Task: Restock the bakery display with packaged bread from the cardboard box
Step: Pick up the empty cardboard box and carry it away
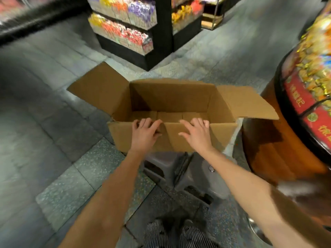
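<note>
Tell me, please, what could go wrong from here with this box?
1. The cardboard box sits on a grey support that looks narrower than it. With the left hand and right hand both on its near flap, pressing down might tip it toward the person.
2. Its right flap juts toward the round display and may snag there if the box is moved.
</note>
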